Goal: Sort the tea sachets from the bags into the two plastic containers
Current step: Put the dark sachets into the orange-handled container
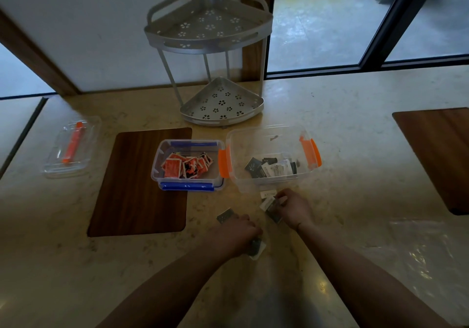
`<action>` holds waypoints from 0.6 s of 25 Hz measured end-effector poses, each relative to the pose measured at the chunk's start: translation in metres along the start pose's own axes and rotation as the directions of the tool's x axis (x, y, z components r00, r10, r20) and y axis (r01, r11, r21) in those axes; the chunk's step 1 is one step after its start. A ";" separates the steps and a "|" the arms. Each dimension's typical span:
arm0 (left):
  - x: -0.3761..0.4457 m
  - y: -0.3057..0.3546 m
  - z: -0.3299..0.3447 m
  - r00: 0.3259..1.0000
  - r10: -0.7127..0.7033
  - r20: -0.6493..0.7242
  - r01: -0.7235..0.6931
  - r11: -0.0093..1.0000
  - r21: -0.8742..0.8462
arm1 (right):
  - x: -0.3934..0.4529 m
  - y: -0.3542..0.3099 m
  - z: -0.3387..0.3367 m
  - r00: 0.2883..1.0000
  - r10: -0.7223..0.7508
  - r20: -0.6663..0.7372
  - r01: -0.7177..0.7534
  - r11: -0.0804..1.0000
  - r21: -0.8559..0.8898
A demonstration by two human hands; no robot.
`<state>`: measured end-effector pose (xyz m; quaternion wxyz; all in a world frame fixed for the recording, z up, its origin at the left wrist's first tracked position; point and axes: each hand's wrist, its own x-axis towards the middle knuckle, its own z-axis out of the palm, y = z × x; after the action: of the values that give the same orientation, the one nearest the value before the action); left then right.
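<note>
A small clear container with blue clips holds several orange sachets. To its right a larger clear container with orange clips holds several dark and white sachets. My right hand pinches dark and white sachets just in front of the larger container. My left hand grips dark sachets low over the counter. One dark sachet lies loose beside my left hand.
A clear lid with an orange clip lies at the left. A two-tier metal corner rack stands at the back. Wooden boards are set in the marble counter. A clear plastic bag lies at the right.
</note>
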<state>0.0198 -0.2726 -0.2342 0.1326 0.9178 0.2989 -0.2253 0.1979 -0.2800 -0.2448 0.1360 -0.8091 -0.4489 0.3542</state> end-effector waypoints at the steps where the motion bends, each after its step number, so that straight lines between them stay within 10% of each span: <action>1: 0.000 0.001 0.002 1.000 0.011 -0.008 -0.010 0.999 0.040 | 0.000 0.000 0.002 1.000 0.017 -0.015 -0.017 1.000 -0.013; 15: -0.026 0.003 0.006 0.993 0.027 -0.119 -0.035 0.997 -0.065 | 0.007 -0.018 0.011 0.997 0.078 -0.004 -0.078 0.997 -0.003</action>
<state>0.0006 -0.2899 -0.2260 0.1490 0.9291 0.2993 -0.1584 0.1811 -0.2656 -0.2459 0.1217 -0.8267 -0.4172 0.3572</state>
